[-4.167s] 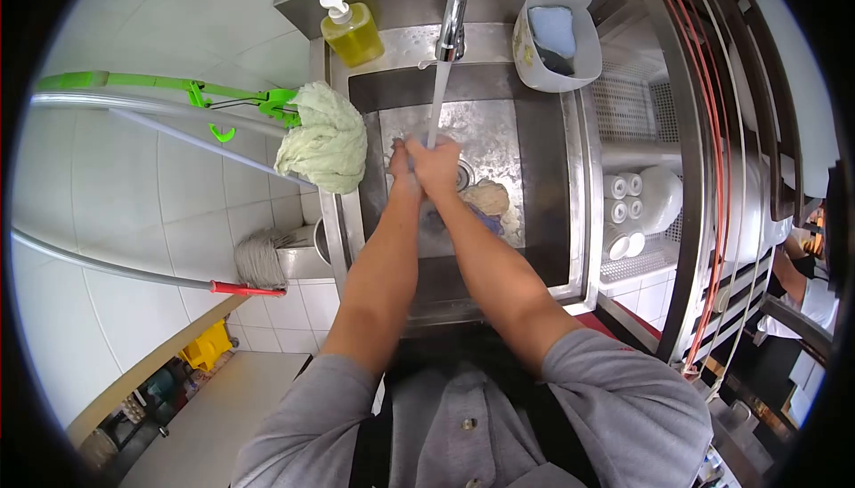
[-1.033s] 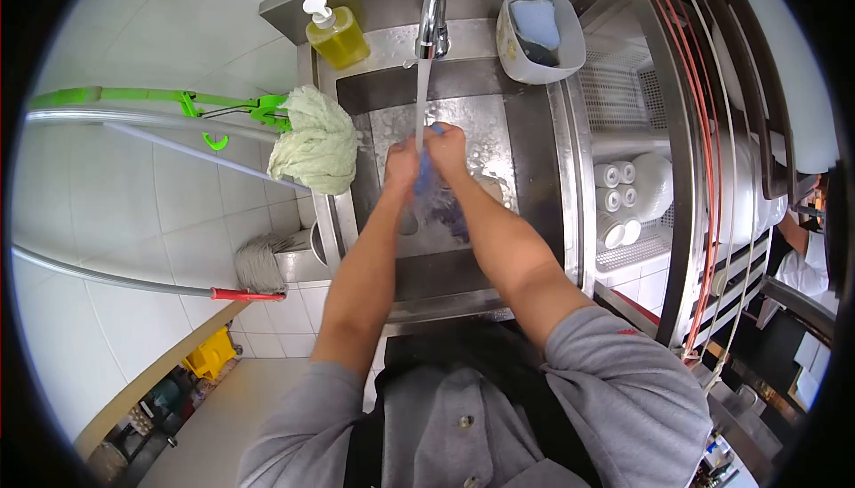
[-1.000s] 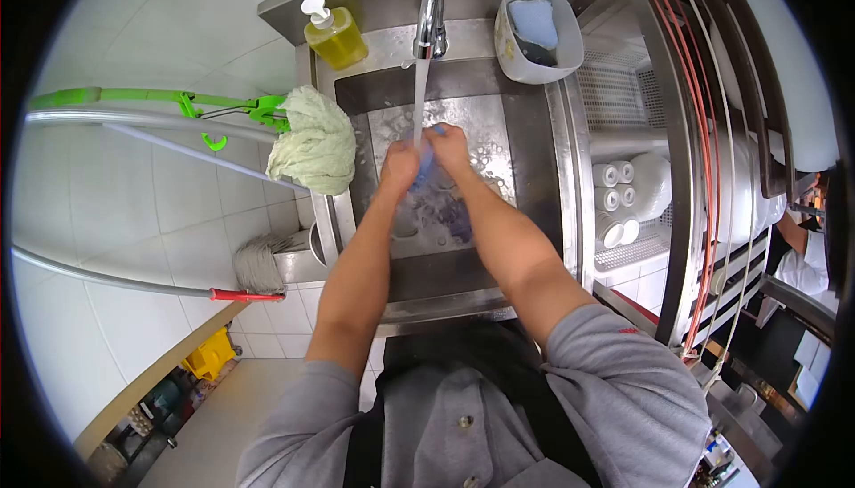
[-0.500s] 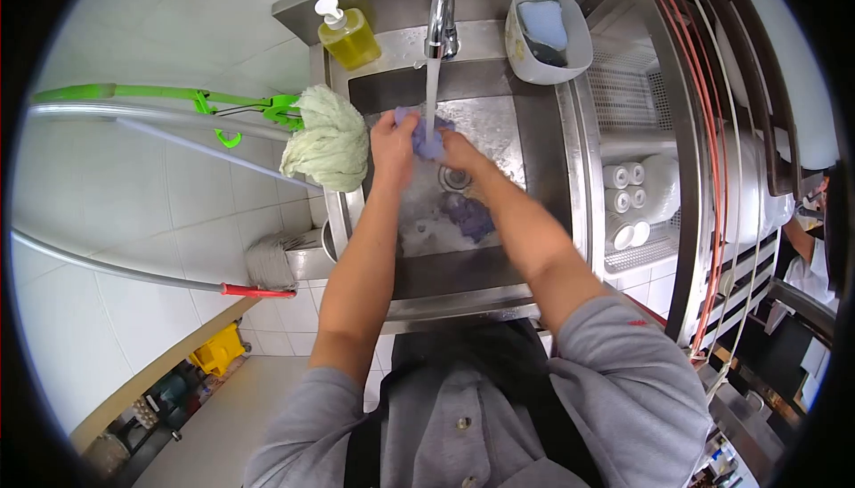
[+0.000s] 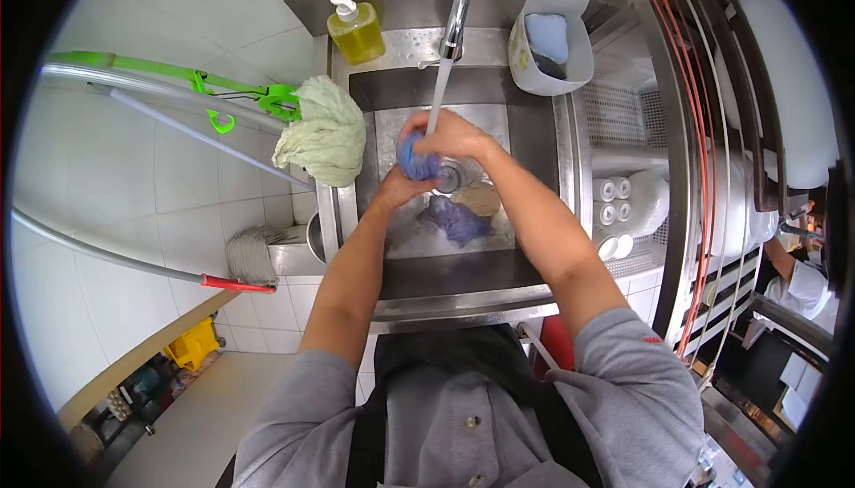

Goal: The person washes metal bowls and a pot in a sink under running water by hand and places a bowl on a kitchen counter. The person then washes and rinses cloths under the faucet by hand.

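A blue-purple cloth [image 5: 416,158] is bunched between my two hands over the metal sink [image 5: 537,176]. My left hand [image 5: 403,187] grips it from below at the left. From above, my right hand [image 5: 452,134] is closed on its upper part. Water runs from the faucet [image 5: 455,25] onto my right hand and the cloth. On the sink floor, just below my hands, lie a wet purple cloth [image 5: 459,221] and a beige cloth [image 5: 479,199], beside the drain [image 5: 451,176].
Behind the sink stand a yellow soap bottle [image 5: 356,34] and a white holder [image 5: 552,83] with a blue sponge [image 5: 547,36]. A pale green mop head [image 5: 328,132] touches the left rim. At right are a rack and baskets; a person's arm [image 5: 780,259] shows far right.
My right hand has moved up and left, now above my left hand, which has dropped lower. The cloth is gathered more tightly between them. The camera view has shifted slightly.
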`<state>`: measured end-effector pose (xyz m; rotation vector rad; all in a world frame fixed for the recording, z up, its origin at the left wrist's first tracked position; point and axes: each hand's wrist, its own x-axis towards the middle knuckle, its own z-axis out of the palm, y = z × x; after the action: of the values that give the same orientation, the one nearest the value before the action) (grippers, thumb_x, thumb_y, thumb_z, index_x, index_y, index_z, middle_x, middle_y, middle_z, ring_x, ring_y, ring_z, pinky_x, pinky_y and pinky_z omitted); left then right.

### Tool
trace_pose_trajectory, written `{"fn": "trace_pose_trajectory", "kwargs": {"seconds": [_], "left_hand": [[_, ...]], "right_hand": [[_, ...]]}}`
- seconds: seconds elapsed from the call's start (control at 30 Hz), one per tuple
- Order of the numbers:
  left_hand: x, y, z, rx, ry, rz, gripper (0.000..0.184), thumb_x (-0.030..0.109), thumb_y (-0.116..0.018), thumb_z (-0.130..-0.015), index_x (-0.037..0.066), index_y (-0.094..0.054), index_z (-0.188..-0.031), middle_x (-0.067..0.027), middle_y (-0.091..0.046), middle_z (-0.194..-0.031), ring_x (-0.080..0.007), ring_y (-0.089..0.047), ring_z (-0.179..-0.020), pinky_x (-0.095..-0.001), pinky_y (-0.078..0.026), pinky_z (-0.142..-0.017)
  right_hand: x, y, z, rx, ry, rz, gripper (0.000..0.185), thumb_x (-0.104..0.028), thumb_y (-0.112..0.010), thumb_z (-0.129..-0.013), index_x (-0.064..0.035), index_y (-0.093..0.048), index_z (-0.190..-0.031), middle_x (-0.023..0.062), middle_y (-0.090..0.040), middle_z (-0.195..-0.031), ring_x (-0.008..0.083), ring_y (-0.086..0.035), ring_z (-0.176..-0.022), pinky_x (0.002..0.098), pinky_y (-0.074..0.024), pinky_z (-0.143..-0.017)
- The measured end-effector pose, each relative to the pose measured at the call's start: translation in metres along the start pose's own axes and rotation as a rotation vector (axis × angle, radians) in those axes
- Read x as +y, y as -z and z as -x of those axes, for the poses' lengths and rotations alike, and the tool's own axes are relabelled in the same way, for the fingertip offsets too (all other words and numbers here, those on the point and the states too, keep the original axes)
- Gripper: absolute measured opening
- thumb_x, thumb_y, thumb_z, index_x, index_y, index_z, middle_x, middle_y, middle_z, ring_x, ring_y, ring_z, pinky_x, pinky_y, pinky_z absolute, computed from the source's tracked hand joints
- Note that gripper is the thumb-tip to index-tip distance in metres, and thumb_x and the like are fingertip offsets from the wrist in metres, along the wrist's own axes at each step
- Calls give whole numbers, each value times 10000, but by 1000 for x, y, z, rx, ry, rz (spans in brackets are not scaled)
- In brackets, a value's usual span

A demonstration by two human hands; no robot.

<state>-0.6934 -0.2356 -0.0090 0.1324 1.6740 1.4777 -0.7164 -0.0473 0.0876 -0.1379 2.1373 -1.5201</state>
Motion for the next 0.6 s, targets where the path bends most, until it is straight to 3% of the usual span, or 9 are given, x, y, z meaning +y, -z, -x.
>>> {"fn": "trace_pose_trajectory", "kwargs": {"seconds": [0.03,0.1,0.13,0.2,0.27,0.33,0.5,0.57,0.6], "left_hand": [[-1,2,-1,-42,-10,11,641,143,-785,-750,48,-491,-1311,-82,-607,-1203,-179,-598,-1043,-328,-467,-936],[-3,-1,-3,-82,-27,24,610,172,-736,-801,62,-468,-1338,-84,-598,-1212,-174,-597,-1045,-331,-461,-942],[-4,-8,-4,-14,-82,471,488,197,-662,-854,64,-508,-1297,-88,-612,-1190,-194,-610,-1017,-340,-480,-901],[21,-22,0,64,-76,1073,345,222,-364,-987,31,-543,-1211,-132,-635,-1102,-290,-640,-963,-440,-515,-874],[13,-25,-24,164,-28,1105,331,230,-366,-987,28,-549,-1176,-134,-636,-1066,-291,-636,-943,-452,-519,-857],[16,-31,-41,412,149,1005,317,266,-363,-989,34,-560,-1077,-127,-628,-981,-291,-628,-880,-470,-528,-812],[40,-40,-24,232,68,992,375,367,-401,-991,40,-564,-1080,-105,-618,-983,-273,-626,-889,-436,-527,-820],[71,-38,1,-65,88,1174,320,317,-527,-948,17,-592,-1039,-82,-613,-969,-200,-614,-835,-372,-514,-742],[64,-35,-4,-68,84,1177,320,317,-527,-948,17,-592,-1039,-82,-613,-969,-200,-614,-835,-372,-514,-742]], "right_hand": [[8,-2,2,-2,-4,7,345,-82,-661,-733,-30,-638,-1073,68,-652,-980,183,-624,-860,305,-512,-796],[15,-11,8,462,143,-698,274,-50,-616,-782,0,-653,-1049,75,-673,-912,138,-628,-810,267,-514,-644],[13,-19,16,552,157,-915,260,17,-545,-822,24,-606,-1075,79,-648,-966,144,-627,-806,259,-511,-684],[19,-48,28,650,154,-893,295,26,-552,-813,2,-584,-1105,69,-625,-1014,156,-602,-877,276,-492,-744],[20,-78,39,748,146,-875,336,36,-559,-805,-19,-561,-1136,59,-602,-1062,168,-577,-949,293,-474,-804],[16,-101,47,849,16,8,306,-31,-559,-835,-15,-514,-1137,139,-549,-1130,254,-598,-984,325,-491,-850],[23,-108,49,984,38,-48,364,-89,-567,-850,-31,-521,-1207,178,-495,-1304,327,-490,-1223,390,-402,-1010],[21,-92,67,680,182,580,441,-68,-558,-850,-45,-500,-1287,179,-435,-1407,328,-429,-1306,436,-319,-1093],[22,-76,77,680,183,585,441,-68,-558,-850,-45,-500,-1287,179,-435,-1407,328,-429,-1306,436,-319,-1093]]}}
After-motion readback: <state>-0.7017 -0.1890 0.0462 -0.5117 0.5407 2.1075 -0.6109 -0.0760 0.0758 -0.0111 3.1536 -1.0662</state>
